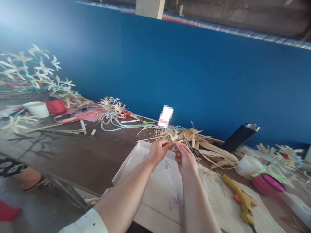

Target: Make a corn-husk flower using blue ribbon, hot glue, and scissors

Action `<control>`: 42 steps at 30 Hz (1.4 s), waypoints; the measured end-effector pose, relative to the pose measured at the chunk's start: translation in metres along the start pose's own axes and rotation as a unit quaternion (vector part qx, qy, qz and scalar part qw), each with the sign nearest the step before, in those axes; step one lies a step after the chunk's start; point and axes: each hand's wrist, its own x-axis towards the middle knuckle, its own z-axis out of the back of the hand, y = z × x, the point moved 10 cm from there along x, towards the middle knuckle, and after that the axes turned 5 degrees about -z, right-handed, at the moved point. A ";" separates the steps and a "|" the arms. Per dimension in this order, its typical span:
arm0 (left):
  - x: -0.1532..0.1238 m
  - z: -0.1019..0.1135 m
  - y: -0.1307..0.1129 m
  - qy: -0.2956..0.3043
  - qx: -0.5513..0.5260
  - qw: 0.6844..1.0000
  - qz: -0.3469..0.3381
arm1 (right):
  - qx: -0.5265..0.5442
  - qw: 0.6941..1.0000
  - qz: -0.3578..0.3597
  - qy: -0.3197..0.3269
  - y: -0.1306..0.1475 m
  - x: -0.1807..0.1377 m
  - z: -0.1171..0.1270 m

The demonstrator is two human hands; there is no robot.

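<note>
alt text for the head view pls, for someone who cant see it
A person's left grip and right grip hold a small pale flower near a white box's far edge on a brown table. A yellow glue gun lies to the right, dried husks beyond, before a blue wall.

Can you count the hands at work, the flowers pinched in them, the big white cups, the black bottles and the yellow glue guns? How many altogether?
Hands: 2, left hand and right hand
Pinched pale flower: 1
White cups: 2
Black bottle: 1
Yellow glue gun: 1
Total: 7
</note>
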 end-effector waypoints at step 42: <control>-0.001 -0.006 -0.002 0.025 -0.032 0.999 0.008 | 0.004 1.000 0.002 -0.019 0.002 -0.001 0.005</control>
